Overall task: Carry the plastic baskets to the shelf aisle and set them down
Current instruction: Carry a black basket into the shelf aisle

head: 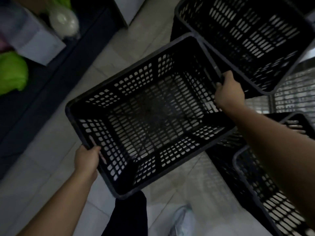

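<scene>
- Hands: left hand [87,160] and right hand [228,90] each clasp one short rim of the empty black basket [150,116], held above the tiled floor [51,164].
- Risk: its far corner touches another basket [242,40]; it may snag and twist loose.

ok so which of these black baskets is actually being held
The centre basket: left hand and right hand grip its opposite rims. The others go untouched.

Single head-worn view, steeply downward and close over the tiled floor [51,167] (wide-angle).
</scene>
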Demonstrator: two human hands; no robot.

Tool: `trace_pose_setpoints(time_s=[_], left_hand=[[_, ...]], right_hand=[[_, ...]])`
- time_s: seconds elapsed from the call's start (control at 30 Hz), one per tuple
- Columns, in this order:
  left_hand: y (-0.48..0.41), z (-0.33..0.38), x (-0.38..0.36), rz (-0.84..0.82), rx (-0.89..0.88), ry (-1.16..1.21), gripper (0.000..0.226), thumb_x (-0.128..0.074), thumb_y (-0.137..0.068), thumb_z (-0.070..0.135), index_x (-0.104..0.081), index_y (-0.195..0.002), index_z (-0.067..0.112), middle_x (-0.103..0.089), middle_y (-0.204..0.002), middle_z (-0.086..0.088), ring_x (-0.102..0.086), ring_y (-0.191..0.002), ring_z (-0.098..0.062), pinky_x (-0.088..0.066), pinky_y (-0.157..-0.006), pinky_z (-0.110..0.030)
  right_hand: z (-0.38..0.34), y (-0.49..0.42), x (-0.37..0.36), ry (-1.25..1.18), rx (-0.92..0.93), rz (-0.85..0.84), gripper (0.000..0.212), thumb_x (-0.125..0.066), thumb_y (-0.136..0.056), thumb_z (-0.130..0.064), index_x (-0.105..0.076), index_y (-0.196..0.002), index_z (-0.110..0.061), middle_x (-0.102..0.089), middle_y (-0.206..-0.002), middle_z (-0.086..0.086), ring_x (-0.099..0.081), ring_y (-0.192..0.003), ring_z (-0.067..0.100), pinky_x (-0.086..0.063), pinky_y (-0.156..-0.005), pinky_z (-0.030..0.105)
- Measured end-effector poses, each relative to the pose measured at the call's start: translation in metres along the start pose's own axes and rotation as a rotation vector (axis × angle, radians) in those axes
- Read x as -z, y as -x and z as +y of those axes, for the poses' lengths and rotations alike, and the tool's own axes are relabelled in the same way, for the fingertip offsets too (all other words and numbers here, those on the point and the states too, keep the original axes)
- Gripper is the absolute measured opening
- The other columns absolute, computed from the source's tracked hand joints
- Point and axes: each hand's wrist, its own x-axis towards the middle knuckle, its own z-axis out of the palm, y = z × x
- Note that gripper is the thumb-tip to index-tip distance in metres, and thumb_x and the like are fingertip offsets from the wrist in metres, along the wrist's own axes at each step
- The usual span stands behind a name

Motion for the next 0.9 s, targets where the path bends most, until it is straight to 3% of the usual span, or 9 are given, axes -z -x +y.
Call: trace_pose_setpoints(time_s=[0.13,0.27,0.4,0.5,0.57,0.73,0.9], left_hand=[[0.051,0.028,0.095,0.097,-0.028,0.033,0.015,-0.055,-0.084,0.009,-0.059,-0.084,0.024,-0.062,-0.056,0.008,-0.055,-0.052,-0.015,-0.048,-0.061,-0.035],[0.125,0.066,0.192,0.231,-0.093,0.003,0.028,-0.052,-0.086,0.012,-0.056,-0.078,0.039,-0.059,-0.055,0.012,-0.051,-0.046,-0.015,-0.042,-0.041,-0.024],[0.195,0.091,0.284,0.366,-0.162,0.009,0.012,-0.056,-0.092,0.028,-0.056,-0.083,0.035,-0.062,-0.073,0.001,-0.052,-0.045,-0.005,-0.041,-0.051,-0.027],[0.243,0.093,0.336,0.450,-0.218,-0.029,0.012,-0.057,-0.092,0.031,-0.058,-0.083,0.039,-0.064,-0.082,0.009,-0.059,-0.067,0.002,-0.041,-0.060,-0.026],[0.284,0.082,0.375,0.523,-0.224,0.036,0.013,-0.059,-0.094,0.031,-0.058,-0.083,0.038,-0.064,-0.084,0.011,-0.059,-0.076,-0.003,-0.041,-0.063,-0.025],[0.383,0.020,0.466,0.668,-0.185,0.267,0.013,-0.058,-0.097,0.023,-0.058,-0.088,0.031,-0.063,-0.079,0.004,-0.057,-0.063,-0.014,-0.047,-0.061,-0.031],[0.496,-0.069,0.554,0.842,-0.069,0.499,0.009,-0.060,-0.093,0.022,-0.065,-0.100,0.022,-0.059,-0.069,0.002,-0.051,-0.050,-0.012,-0.043,-0.043,-0.027]], right_hand=[[-0.048,0.064,0.059,0.009,0.012,-0.066,0.022,-0.045,-0.096,-0.028,-0.040,-0.111,-0.014,-0.063,-0.093,0.018,-0.058,-0.079,0.039,-0.035,-0.062,0.037],[-0.109,0.138,0.135,-0.157,0.103,-0.166,0.016,-0.046,-0.095,-0.026,-0.040,-0.106,-0.016,-0.059,-0.083,0.009,-0.057,-0.072,0.032,-0.035,-0.059,0.034],[-0.161,0.189,0.207,-0.257,0.207,-0.201,0.022,-0.051,-0.089,-0.030,-0.051,-0.109,-0.020,-0.065,-0.089,0.009,-0.060,-0.079,0.032,-0.046,-0.066,0.038],[-0.190,0.225,0.248,-0.269,0.311,-0.207,0.015,-0.053,-0.089,-0.027,-0.056,-0.101,-0.017,-0.065,-0.086,0.007,-0.060,-0.083,0.030,-0.042,-0.067,0.035],[-0.215,0.254,0.276,-0.293,0.393,-0.224,0.012,-0.053,-0.090,-0.028,-0.056,-0.097,-0.019,-0.064,-0.081,0.001,-0.060,-0.079,0.026,-0.042,-0.066,0.034],[-0.287,0.337,0.332,-0.285,0.628,-0.255,0.015,-0.052,-0.091,-0.032,-0.053,-0.090,-0.017,-0.062,-0.075,-0.002,-0.055,-0.068,0.023,-0.041,-0.060,0.035],[-0.369,0.448,0.351,-0.178,0.890,-0.341,0.013,-0.050,-0.095,-0.029,-0.046,-0.091,-0.017,-0.051,-0.068,-0.003,-0.047,-0.062,0.027,-0.038,-0.056,0.036]])
